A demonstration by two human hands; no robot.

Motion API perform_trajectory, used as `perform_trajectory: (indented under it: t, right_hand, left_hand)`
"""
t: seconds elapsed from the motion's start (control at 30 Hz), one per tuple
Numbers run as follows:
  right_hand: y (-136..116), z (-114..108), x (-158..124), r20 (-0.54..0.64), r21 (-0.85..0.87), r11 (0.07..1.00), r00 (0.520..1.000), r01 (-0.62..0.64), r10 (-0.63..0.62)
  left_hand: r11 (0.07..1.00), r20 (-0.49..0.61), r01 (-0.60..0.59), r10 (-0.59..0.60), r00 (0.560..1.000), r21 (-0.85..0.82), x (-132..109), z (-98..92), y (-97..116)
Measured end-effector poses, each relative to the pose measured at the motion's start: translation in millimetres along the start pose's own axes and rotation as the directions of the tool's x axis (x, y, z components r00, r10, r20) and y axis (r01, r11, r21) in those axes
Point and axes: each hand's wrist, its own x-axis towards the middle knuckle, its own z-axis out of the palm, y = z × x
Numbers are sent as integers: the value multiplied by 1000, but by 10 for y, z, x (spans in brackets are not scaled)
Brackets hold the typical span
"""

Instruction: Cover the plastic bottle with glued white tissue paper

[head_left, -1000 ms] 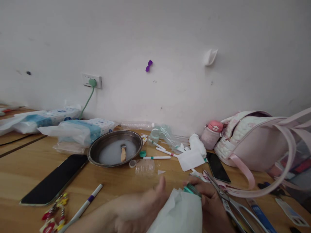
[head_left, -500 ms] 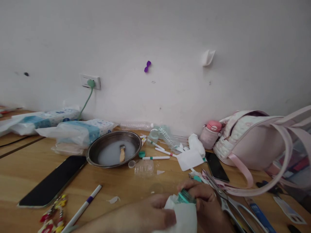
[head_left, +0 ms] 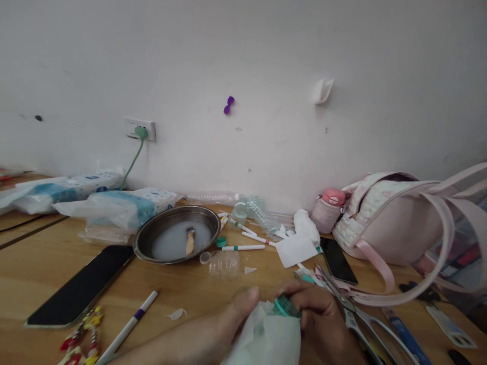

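Observation:
At the bottom centre, white tissue (head_left: 272,337) is wrapped around a teal plastic bottle piece (head_left: 284,305), whose ridged top sticks out. My right hand (head_left: 319,314) grips this piece from the right with bent fingers. My left hand (head_left: 232,317) holds the tissue from the left, its thumb raised and its other fingers hidden behind the tissue. Close to my right hand lie large scissors (head_left: 352,309) with metal handles. A marker with a purple band (head_left: 129,324) lies to the left of my left forearm.
Behind my hands stand a metal bowl (head_left: 144,246) of cloudy liquid with a brush (head_left: 190,241), cut clear plastic (head_left: 224,264) and a white card (head_left: 297,250). A phone (head_left: 81,286) lies left. To the right are another phone (head_left: 338,260), a pink bottle (head_left: 327,210) and a bag (head_left: 403,228).
My left thumb has lifted off the tissue and now points up. The tissue and teal piece have shifted slightly left, and the tissue's side has spread. My right hand keeps its grip.

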Motion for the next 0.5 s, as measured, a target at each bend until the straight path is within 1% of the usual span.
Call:
perform_trajectory:
  t: [0.13,0.2,0.27,0.3,0.37,0.43,0.47,0.5]
  right_hand:
    - [-17,44,9,-3,-40,999,1000,20,-20]
    - [-24,68,17,-6,-34,999,1000,29,-29]
    - [-25,80,27,-32,-6,999,999,31,-32]
    - [-24,81,33,-45,9,1000,999,26,-26]
    - [-20,78,51,-65,20,1000,998,17,-16]
    - [-11,81,72,-95,-19,1000,995,-16,14]
    - [-4,89,79,-141,-55,997,989,-45,37]
    - [6,104,80,-213,-94,992,975,-80,58]
  left_hand:
    - [974,-122,108,-85,989,200,-54,-14,55]
    - [951,-186,137,-86,979,278,-72,-17,81]
    - [938,-230,145,-73,970,314,-75,-21,81]
    - [942,-232,143,-73,970,305,-71,-25,69]
    - [976,-258,139,-92,962,170,-47,-36,32]
    - [990,-290,141,-143,946,-29,-6,-49,-4]
    - [981,-304,150,-182,935,-126,18,-57,-13]
    - [965,-307,168,-226,924,-202,42,-66,-15]
